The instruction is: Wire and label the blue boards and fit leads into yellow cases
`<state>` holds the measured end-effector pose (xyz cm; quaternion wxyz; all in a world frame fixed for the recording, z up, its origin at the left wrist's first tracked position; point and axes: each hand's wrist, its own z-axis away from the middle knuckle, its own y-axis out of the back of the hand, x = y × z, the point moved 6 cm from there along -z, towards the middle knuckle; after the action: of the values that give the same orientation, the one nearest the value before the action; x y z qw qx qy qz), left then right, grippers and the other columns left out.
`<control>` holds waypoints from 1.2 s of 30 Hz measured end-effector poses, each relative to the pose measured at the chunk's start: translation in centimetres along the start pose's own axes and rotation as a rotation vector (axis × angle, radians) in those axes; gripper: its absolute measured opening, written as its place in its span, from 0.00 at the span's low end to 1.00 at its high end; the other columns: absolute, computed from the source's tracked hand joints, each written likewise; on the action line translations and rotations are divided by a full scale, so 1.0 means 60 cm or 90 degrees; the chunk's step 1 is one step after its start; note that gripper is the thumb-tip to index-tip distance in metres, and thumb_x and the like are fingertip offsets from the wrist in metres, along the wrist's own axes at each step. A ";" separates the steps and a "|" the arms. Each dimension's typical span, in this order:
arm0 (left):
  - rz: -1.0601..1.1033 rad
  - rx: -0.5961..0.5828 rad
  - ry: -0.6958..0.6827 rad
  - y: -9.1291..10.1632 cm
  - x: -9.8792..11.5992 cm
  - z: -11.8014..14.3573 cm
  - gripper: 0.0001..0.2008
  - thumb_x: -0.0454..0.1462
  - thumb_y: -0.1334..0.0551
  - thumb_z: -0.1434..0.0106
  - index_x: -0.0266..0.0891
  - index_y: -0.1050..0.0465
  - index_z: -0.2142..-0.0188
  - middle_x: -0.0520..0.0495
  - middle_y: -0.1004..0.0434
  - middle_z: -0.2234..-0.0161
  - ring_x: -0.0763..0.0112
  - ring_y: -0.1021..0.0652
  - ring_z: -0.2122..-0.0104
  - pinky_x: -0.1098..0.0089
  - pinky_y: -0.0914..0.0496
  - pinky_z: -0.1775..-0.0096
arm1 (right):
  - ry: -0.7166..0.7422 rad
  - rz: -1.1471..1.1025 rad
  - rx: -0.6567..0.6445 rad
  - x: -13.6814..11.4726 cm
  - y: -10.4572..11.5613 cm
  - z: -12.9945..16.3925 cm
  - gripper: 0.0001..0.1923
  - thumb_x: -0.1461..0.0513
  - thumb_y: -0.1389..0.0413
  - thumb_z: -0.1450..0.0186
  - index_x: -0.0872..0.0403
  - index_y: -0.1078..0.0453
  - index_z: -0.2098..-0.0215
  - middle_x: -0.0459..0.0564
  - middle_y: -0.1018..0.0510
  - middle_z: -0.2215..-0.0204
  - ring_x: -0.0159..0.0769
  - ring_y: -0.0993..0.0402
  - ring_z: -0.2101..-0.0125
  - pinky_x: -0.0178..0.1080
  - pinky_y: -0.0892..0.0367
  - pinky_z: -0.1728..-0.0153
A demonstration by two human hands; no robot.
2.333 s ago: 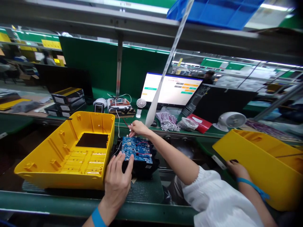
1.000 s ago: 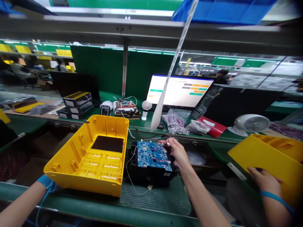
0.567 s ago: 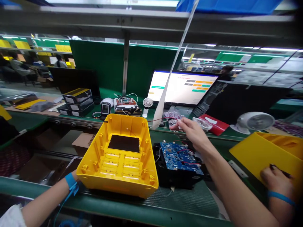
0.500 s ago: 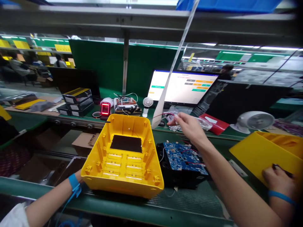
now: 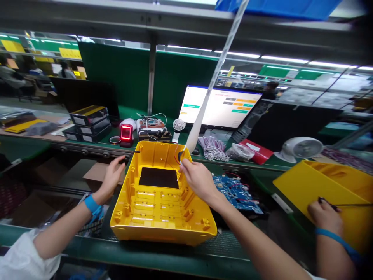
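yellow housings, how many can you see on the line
2: one open yellow housing at centre between the left hand and right hand; another yellow housing at far right, cut off by the frame.
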<state>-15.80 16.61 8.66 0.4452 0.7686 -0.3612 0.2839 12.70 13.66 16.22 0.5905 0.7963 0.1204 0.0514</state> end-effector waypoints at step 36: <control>-0.020 -0.132 -0.351 0.043 0.246 -0.024 0.17 0.35 0.38 0.41 0.39 0.33 0.52 0.51 0.24 0.66 0.72 0.24 0.66 0.72 0.32 0.63 | 0.068 -0.151 -0.051 0.000 -0.032 0.007 0.12 0.63 0.57 0.30 0.50 0.43 0.72 0.43 0.22 0.75 0.36 0.26 0.67 0.39 0.40 0.54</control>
<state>-9.52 12.51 21.73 0.4108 0.7726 -0.4838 0.0191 12.53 13.77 14.24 0.6163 0.7486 0.2430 0.0279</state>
